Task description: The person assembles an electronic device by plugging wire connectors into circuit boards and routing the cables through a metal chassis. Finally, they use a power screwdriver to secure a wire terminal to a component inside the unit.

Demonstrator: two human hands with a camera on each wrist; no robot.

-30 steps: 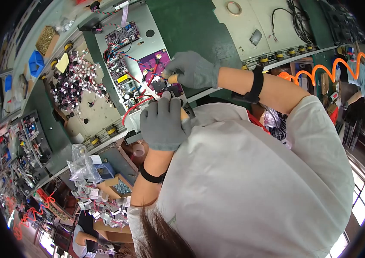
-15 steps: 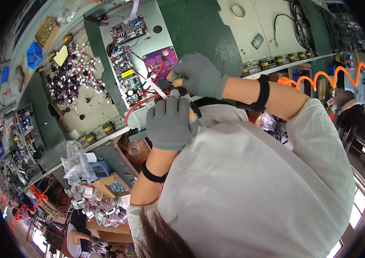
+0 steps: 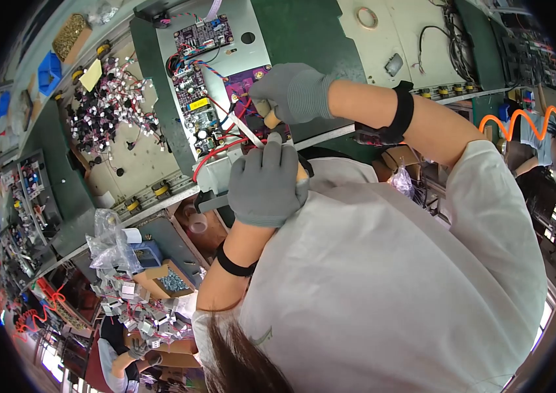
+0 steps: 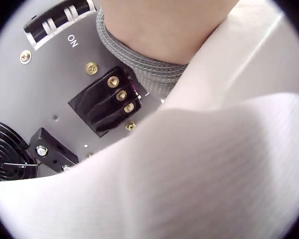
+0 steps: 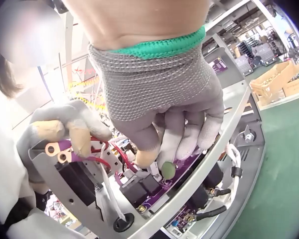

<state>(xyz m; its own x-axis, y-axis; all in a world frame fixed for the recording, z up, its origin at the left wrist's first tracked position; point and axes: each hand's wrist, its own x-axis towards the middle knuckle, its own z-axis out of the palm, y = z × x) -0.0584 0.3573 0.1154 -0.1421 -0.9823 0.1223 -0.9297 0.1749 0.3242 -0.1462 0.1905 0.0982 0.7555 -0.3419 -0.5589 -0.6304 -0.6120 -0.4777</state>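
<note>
In the head view a metal chassis (image 3: 255, 38) lies on the bench with a purple circuit board (image 3: 245, 80) inside. My gloved right hand (image 3: 294, 93) reaches down over that board. In the right wrist view its taped thumb and fingers (image 5: 182, 132) come close together beside small white parts and a green disc (image 5: 168, 170); I cannot tell what they hold. My gloved left hand (image 3: 268, 187) is at the chassis's near edge, curled over red wires (image 5: 100, 160) with ring terminals (image 5: 57, 152). A white cable (image 5: 111, 186) runs up beside it. Only the glove's cuff (image 4: 144, 67) shows in the left wrist view.
A black terminal block (image 4: 104, 102), a switch marked ON and a fan (image 4: 7, 154) sit on the grey panel. Left on the bench is a heap of small wired connectors (image 3: 111, 111). Near my left arm are a plastic bag (image 3: 111, 242) and a box of screws (image 3: 166, 278).
My right hand has shifted slightly up and left over the purple board. The head view has drifted a little; the left hand stays at the chassis edge.
</note>
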